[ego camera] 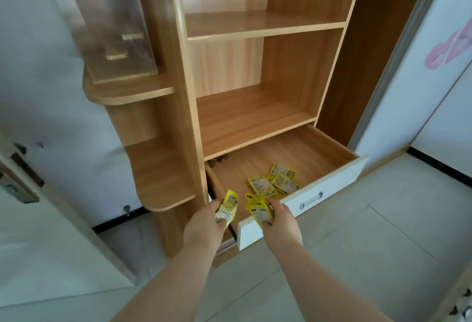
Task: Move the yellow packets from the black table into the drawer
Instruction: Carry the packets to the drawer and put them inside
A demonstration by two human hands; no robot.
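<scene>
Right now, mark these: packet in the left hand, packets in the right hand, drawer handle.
left-hand packet [230,204]: head view, on its upper printed face.
right-hand packets [258,213]: head view, on the front packet's face.
drawer handle [311,200]: head view, middle of the metal bar.

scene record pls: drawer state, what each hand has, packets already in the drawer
drawer: pulled open, white front
left hand: grips one yellow packet at the drawer's near corner
right hand: grips a bunch of yellow packets
loose packets: about three on the drawer floor, two overlapping
shelves: wooden, above the drawer
black table: not in view
</scene>
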